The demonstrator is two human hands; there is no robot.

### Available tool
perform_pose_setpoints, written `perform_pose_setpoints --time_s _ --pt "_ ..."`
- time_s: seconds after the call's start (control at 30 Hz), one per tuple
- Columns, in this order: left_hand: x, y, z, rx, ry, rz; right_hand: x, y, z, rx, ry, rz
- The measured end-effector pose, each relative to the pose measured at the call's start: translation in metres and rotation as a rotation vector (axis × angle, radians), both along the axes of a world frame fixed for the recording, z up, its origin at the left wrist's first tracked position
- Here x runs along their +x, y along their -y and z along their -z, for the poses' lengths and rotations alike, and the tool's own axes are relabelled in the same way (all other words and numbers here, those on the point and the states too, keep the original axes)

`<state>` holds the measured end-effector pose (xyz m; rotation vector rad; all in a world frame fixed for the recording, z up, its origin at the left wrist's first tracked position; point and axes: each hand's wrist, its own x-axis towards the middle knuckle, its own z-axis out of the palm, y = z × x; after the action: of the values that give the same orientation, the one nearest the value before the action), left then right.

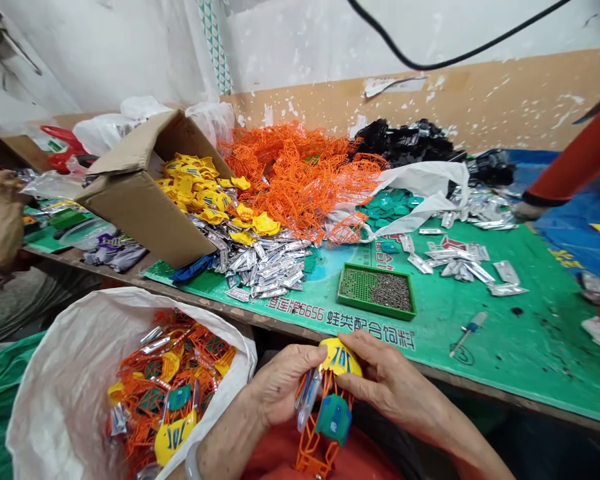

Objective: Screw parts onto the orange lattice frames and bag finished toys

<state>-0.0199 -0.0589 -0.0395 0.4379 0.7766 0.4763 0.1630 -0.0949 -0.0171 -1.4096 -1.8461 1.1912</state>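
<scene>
Over my lap, my left hand and my right hand are closed on one toy vehicle body. It has an orange lattice frame, a yellow curved shell at the top, a teal panel and a silver side piece. My left thumb presses the yellow shell near the silver piece, and my right fingers grip its other side. Just beyond my hands lies a green tray of small metal screws. Silver pieces are piled behind it to the left.
A white sack of similar assemblies stands at my left. On the table are a tipped cardboard box with yellow shells, orange frames, black parts and a pen-like tool. Co-workers' arms reach in at both sides.
</scene>
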Motion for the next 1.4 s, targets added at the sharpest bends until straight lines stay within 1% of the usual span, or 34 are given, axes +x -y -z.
perform_pose_setpoints --time_s 0.13,0.23,0.4,0.53,0.67,0.73,0.8,0.87,0.97,1.07,1.2,1.3,1.4 --pt "-0.002 0.003 0.004 -0.012 -0.002 0.01 0.001 -0.001 -0.001 -0.063 -0.005 -0.043" --pt "-0.004 0.006 0.006 -0.013 0.007 0.001 0.0 0.001 0.001 -0.086 -0.048 -0.031" --pt "-0.005 0.008 0.007 -0.01 0.015 -0.002 -0.003 0.004 0.005 -0.083 -0.066 0.051" --pt "-0.003 0.007 0.005 0.014 0.006 0.017 -0.005 0.005 0.006 -0.088 -0.159 0.134" --pt "0.0 0.006 0.0 0.049 0.001 0.006 -0.006 0.006 0.01 -0.089 -0.314 0.271" --pt "0.001 0.005 -0.002 0.058 -0.009 -0.003 -0.007 0.007 0.013 -0.068 -0.392 0.304" --pt "0.002 0.005 -0.003 0.062 -0.02 -0.006 -0.008 0.009 0.017 -0.043 -0.425 0.327" --pt "0.003 0.005 -0.001 0.067 -0.028 -0.007 -0.009 0.01 0.022 -0.019 -0.407 0.346" --pt "0.005 0.006 0.001 0.069 -0.032 -0.015 -0.012 0.013 0.028 0.059 -0.364 0.391" --pt "0.006 0.007 0.004 0.07 -0.03 -0.023 -0.015 0.014 0.032 0.198 -0.306 0.425" --pt "0.006 0.006 0.003 0.074 -0.02 -0.011 -0.017 0.016 0.033 0.388 -0.201 0.379" --pt "0.005 0.005 -0.001 0.087 0.015 0.047 -0.018 0.018 0.032 0.514 -0.138 0.358" --pt "0.004 0.004 -0.005 0.123 0.02 0.092 -0.02 0.02 0.032 0.598 -0.124 0.353"
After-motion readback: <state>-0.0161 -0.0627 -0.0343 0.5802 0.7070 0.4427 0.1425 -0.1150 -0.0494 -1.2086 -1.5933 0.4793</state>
